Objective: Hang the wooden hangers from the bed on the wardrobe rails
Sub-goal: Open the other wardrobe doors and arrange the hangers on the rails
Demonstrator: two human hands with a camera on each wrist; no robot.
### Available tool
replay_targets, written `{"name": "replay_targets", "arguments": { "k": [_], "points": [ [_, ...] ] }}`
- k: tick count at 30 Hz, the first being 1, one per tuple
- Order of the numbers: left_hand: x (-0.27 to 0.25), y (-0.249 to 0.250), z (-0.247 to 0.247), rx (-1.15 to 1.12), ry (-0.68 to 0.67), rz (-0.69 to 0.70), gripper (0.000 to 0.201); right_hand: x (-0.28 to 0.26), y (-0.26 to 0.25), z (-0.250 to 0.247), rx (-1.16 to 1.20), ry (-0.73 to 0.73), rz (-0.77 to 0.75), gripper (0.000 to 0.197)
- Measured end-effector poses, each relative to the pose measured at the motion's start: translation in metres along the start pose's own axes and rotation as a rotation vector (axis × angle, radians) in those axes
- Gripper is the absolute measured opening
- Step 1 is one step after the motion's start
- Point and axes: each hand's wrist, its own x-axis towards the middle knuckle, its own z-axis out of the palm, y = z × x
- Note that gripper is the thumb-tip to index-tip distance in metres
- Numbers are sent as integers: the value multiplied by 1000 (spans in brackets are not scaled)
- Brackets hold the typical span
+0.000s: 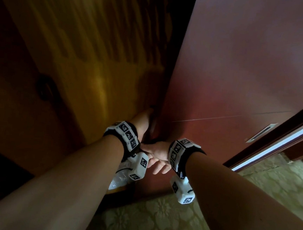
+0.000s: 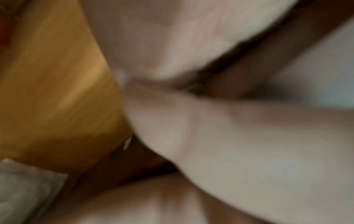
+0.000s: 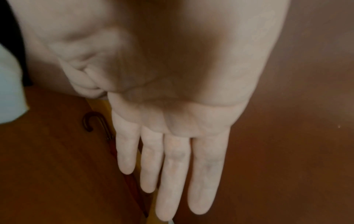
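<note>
**Wrist bands.** A black band with white marker blocks sits on the left wrist [image 1: 127, 135], and a matching one on the right wrist [image 1: 178, 154]. Both forearms are bare and reach forward.

**Right hand** [image 1: 157, 156]. The palm is flat. Its four fingers [image 3: 172, 166] are straight and close together, and they hold nothing. The hand is just in front of the wardrobe door. Contact with the door cannot be told.

**Left hand** [image 1: 143, 121]. It is raised just beyond the right hand, at the door's leading edge. The fingertips pass out of sight behind that edge, and the left wrist view is blurred. Its grip, and how far it is spread, cannot be told.

**Wardrobe door** [image 1: 242, 67]. A smooth, plain panel of reddish-brown wood. Its long axis is upright, and its free edge runs from the floor up between the two hands. The door stands ajar, to the right of the opening.

**Wardrobe interior** [image 1: 80, 44]. Yellow-brown wood, blurred, to the left of the door edge. A dark hooked handle [image 3: 91, 122] on a thin shaft stands inside, near the right fingers. No rail can be made out.

**Wooden hangers.** None can be identified in any view. Their place, direction and relation to the fingers cannot be told.

**Crinkled clear plastic** [image 1: 117, 181]. It lies low at the wardrobe's foot, below the left wrist.

**Floor** [image 1: 156, 221]. Pale green with a flower pattern.

**Recessed metal pull** [image 1: 261, 132]. It is set in the reddish panel, far right.
</note>
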Motion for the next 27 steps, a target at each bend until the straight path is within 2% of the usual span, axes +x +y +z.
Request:
{"name": "replay_targets", "arguments": {
  "k": [1,3,4,6,11,16,20,23,27],
  "points": [
    [-4,1,-2,-46,-35,2,35,0,-1,0,-12,-25,3,86],
    [-20,5,-2,-7,59,2,32,1,-2,-1,-41,-45,10,86],
    [-25,3,-5,-75,106,-6,30,2,-3,0,-37,-50,15,86],
    [-38,-1,-6,-164,90,3,34,2,-4,4,-22,-52,16,85],
    [-57,-15,-24,-134,93,4,48,6,-6,10,9,-18,20,82],
    [-77,-23,-49,-131,181,6,62,3,-22,24,10,-10,-18,66],
    [-94,-30,-71,-166,302,15,58,12,-45,35,-9,-4,6,66],
    [-108,-34,-90,-204,393,2,46,8,-64,44,-102,29,-11,52],
    [-132,-42,-116,-233,483,13,52,7,-85,62,-186,69,-89,34]
  ]
}}
